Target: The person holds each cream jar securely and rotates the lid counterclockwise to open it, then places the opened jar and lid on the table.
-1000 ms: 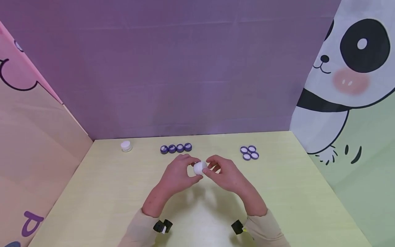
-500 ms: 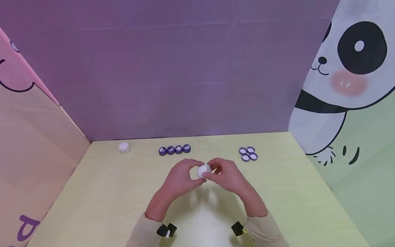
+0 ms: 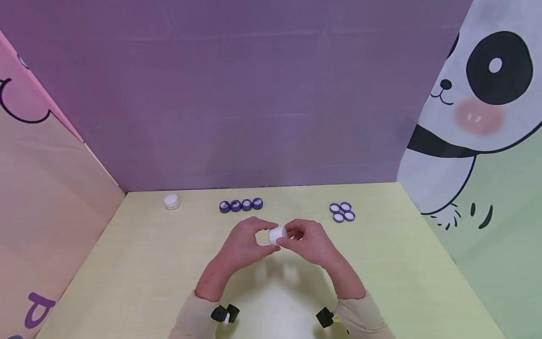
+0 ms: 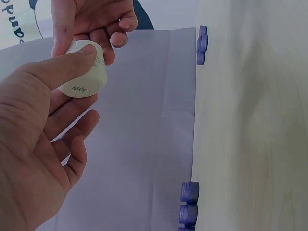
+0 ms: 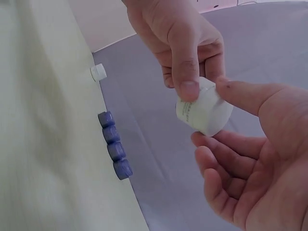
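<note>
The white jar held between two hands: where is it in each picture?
Head: the white jar is below centre, between the left hand and right hand.
Left wrist: the white jar is at upper left, partly covered.
Right wrist: the white jar is right of centre, about halfway down.
Shared landmark: the row of purple pieces, above-left of it in head, at the bottom edge in left wrist, to its left in right wrist.

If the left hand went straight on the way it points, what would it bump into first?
Probably the right hand, just past the jar the left hand pinches; depth is hard to judge.
</note>
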Demonstrator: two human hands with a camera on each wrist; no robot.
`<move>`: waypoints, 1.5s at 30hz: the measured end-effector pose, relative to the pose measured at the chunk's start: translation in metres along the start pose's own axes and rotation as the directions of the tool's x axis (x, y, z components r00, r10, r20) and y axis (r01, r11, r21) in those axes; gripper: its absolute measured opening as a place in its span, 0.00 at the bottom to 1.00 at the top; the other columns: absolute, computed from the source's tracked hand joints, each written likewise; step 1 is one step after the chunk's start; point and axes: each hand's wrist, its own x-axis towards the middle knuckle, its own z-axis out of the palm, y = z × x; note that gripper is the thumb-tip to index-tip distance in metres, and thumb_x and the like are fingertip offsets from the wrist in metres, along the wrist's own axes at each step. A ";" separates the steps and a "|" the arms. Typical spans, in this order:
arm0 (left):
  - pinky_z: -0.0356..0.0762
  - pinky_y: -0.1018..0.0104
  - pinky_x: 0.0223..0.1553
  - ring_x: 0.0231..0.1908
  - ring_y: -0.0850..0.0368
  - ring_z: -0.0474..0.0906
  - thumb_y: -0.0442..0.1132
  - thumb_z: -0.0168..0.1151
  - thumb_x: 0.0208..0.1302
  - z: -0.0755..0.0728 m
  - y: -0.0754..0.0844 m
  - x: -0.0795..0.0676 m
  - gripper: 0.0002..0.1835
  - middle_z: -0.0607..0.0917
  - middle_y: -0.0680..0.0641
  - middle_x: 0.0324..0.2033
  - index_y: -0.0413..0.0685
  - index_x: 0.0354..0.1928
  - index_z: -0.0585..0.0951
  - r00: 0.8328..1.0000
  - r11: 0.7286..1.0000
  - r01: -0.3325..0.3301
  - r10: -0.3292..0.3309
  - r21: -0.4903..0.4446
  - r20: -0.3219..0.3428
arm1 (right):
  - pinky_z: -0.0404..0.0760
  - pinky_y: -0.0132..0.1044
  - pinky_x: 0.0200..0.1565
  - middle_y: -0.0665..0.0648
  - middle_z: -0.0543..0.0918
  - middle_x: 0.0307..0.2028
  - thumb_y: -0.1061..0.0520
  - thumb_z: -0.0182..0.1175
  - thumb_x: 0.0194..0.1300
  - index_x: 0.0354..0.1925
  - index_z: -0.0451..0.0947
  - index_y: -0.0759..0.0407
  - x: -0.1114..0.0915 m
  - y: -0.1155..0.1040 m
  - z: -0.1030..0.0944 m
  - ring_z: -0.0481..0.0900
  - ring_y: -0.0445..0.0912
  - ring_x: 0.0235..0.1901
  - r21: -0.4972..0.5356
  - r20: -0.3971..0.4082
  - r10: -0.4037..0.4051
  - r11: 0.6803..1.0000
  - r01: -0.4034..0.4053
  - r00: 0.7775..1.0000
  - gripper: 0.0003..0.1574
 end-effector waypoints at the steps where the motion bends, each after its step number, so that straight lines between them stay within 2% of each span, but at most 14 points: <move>1: 0.77 0.60 0.45 0.45 0.58 0.79 0.47 0.78 0.48 0.000 0.000 0.000 0.23 0.85 0.58 0.42 0.53 0.49 0.86 1.000 1.000 -0.010 0.010 -0.003 0.001 | 0.79 0.38 0.32 0.47 0.83 0.31 0.51 0.72 0.57 0.41 0.83 0.55 0.000 0.000 0.001 0.78 0.44 0.31 -0.005 -0.007 -0.017 1.000 0.017 1.000 0.15; 6: 0.76 0.62 0.43 0.43 0.60 0.79 0.46 0.78 0.48 -0.002 -0.002 -0.001 0.22 0.85 0.59 0.41 0.54 0.48 0.86 0.999 0.999 -0.036 0.036 0.013 -0.006 | 0.79 0.37 0.31 0.45 0.83 0.30 0.51 0.72 0.57 0.39 0.83 0.55 -0.001 0.000 0.005 0.78 0.42 0.30 -0.034 -0.029 -0.088 0.996 0.087 0.996 0.13; 12: 0.75 0.64 0.41 0.40 0.65 0.76 0.48 0.78 0.49 -0.002 -0.003 -0.002 0.21 0.84 0.62 0.39 0.57 0.47 0.87 1.000 0.999 -0.017 0.017 0.041 0.003 | 0.78 0.36 0.32 0.43 0.82 0.30 0.51 0.72 0.57 0.40 0.83 0.53 -0.003 0.001 0.009 0.78 0.40 0.30 -0.076 -0.032 -0.132 0.989 0.130 0.991 0.14; 20: 0.74 0.65 0.38 0.38 0.64 0.74 0.50 0.76 0.52 -0.004 -0.004 -0.004 0.18 0.82 0.63 0.37 0.58 0.46 0.86 1.000 0.999 0.001 -0.002 0.038 0.019 | 0.78 0.35 0.35 0.43 0.83 0.32 0.49 0.72 0.57 0.42 0.84 0.54 -0.003 -0.001 0.015 0.78 0.41 0.33 -0.163 -0.051 -0.202 0.968 0.192 0.978 0.16; 23: 0.74 0.65 0.36 0.37 0.61 0.75 0.50 0.75 0.53 -0.005 -0.005 -0.004 0.18 0.82 0.63 0.37 0.57 0.46 0.86 1.000 0.999 -0.001 0.000 0.033 0.027 | 0.78 0.35 0.36 0.43 0.83 0.33 0.50 0.72 0.57 0.43 0.84 0.54 -0.002 -0.001 0.018 0.79 0.42 0.33 -0.202 -0.052 -0.228 0.956 0.213 0.972 0.16; 28: 0.73 0.64 0.34 0.36 0.53 0.77 0.50 0.74 0.54 -0.006 -0.007 -0.003 0.18 0.82 0.63 0.35 0.56 0.46 0.86 0.999 1.000 -0.003 0.002 0.020 0.052 | 0.77 0.34 0.35 0.42 0.83 0.32 0.50 0.72 0.56 0.42 0.84 0.54 0.000 0.003 0.020 0.79 0.43 0.33 -0.215 -0.057 -0.264 0.945 0.246 0.963 0.15; 30: 0.73 0.64 0.33 0.35 0.53 0.78 0.51 0.74 0.54 -0.006 -0.007 -0.003 0.18 0.82 0.63 0.34 0.56 0.47 0.86 0.998 1.000 -0.004 0.003 0.025 0.060 | 0.77 0.34 0.34 0.42 0.82 0.31 0.50 0.72 0.56 0.41 0.84 0.54 0.001 0.003 0.021 0.79 0.45 0.32 -0.220 -0.058 -0.286 0.938 0.267 0.957 0.16; 39: 0.71 0.66 0.28 0.29 0.59 0.73 0.48 0.76 0.51 -0.008 -0.009 -0.002 0.18 0.81 0.63 0.30 0.56 0.46 0.86 0.998 0.999 -0.004 0.002 0.041 0.065 | 0.76 0.33 0.32 0.44 0.83 0.32 0.48 0.70 0.58 0.40 0.83 0.53 0.002 0.006 0.024 0.79 0.45 0.33 -0.306 -0.043 -0.383 0.884 0.353 0.923 0.15; 45: 0.70 0.67 0.26 0.26 0.61 0.68 0.45 0.77 0.51 -0.009 -0.011 -0.002 0.18 0.80 0.62 0.30 0.57 0.46 0.86 0.995 1.000 -0.013 0.013 -0.001 0.099 | 0.77 0.34 0.33 0.47 0.81 0.32 0.49 0.71 0.58 0.40 0.81 0.55 0.003 0.008 0.025 0.78 0.45 0.33 -0.349 -0.022 -0.423 0.853 0.389 0.906 0.15</move>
